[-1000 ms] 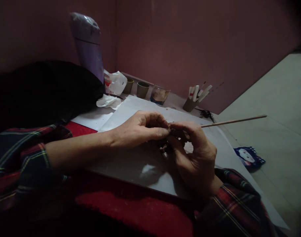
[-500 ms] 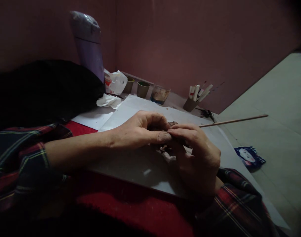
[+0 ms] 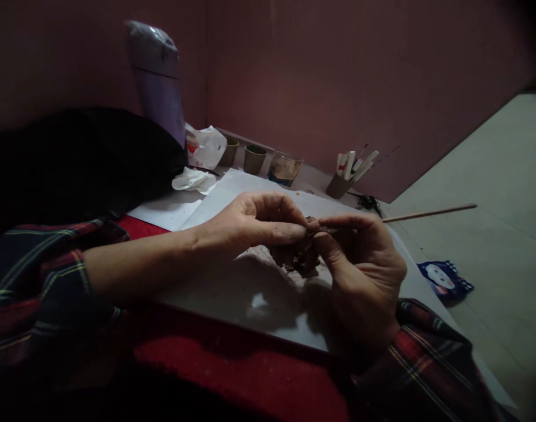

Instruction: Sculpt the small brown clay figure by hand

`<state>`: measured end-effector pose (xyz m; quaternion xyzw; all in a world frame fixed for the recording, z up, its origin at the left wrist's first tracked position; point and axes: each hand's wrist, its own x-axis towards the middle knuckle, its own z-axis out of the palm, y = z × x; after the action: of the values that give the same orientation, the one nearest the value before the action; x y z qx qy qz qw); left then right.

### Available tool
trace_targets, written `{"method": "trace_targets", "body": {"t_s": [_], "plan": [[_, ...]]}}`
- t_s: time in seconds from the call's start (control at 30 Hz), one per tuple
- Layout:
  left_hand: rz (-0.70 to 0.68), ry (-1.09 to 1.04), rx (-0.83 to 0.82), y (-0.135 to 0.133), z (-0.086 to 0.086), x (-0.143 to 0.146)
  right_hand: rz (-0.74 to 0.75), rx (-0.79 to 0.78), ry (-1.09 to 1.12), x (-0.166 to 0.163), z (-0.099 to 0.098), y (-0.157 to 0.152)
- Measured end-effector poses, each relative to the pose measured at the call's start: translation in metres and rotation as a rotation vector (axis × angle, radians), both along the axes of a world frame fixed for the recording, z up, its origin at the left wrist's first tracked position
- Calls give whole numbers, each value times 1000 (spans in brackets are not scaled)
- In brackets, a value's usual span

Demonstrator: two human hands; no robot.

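In the middle of the head view, my left hand point(image 3: 254, 220) pinches a small piece of brown clay point(image 3: 314, 226) between thumb and fingers. My right hand point(image 3: 368, 264) grips the same piece from the other side, its thumb and forefinger closed on it. Just below the fingertips lies a ragged brown clump point(image 3: 296, 258), seemingly of the same stuff, on something pale and crumpled; the hands partly cover it. Underneath is a large white sheet point(image 3: 215, 287). A thin wooden stick point(image 3: 430, 213) reaches out to the right from behind my right hand.
Along the wall stand a purple bottle point(image 3: 160, 99), a plastic bag point(image 3: 208, 146), small cups point(image 3: 254, 159), a glass with murky liquid point(image 3: 285, 170) and a holder with brushes point(image 3: 338, 186). Crumpled tissue point(image 3: 194, 180) and dark cloth point(image 3: 83, 164) lie left. A blue packet point(image 3: 443, 280) is at right.
My right hand has shifted right and turned, so its thumb now shows against the clay. The fingertips have drawn slightly apart, and more of the brown clump beneath is visible.
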<state>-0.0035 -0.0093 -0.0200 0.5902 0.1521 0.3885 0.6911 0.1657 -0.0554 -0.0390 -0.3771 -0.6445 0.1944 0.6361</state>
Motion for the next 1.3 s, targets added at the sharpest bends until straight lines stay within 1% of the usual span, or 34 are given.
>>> {"method": "trace_targets", "body": {"t_s": [0.13, 0.23, 0.3, 0.4, 0.5, 0.63, 0.73, 0.97, 1.03, 1.1, 1.2, 1.3], "plan": [[127, -53, -27, 3, 0, 1, -23, -63, 115, 3, 3, 7], [206, -93, -69, 5, 2, 3, -25, -82, 87, 4, 2, 10], [216, -93, -104, 4, 3, 4, -34, -74, 27, 3, 1, 9], [219, -80, -133, 3, 4, 5, -104, -17, -58, 3, -1, 8], [215, -71, -104, 3, 3, 4, -180, 28, -106, 4, -2, 8], [187, -67, -31, 4, 0, 1, -203, 32, -131, 4, -2, 9], [163, -44, 9, 4, 0, 0, -198, 45, -149, 4, -4, 9], [188, 59, 93, 2, 4, 0, -172, 94, -200, 3, -6, 7], [177, 90, 95, 3, 3, 0, -174, 88, -202, 3, -7, 9], [179, 101, 88, 4, 1, 0, -142, 64, -200, 4, -9, 10], [220, 102, 66, 7, 0, 0, -63, 38, -232, 7, -9, 10], [263, 114, 43, 7, 1, 1, -45, 66, -311, 10, -8, 9]]}}
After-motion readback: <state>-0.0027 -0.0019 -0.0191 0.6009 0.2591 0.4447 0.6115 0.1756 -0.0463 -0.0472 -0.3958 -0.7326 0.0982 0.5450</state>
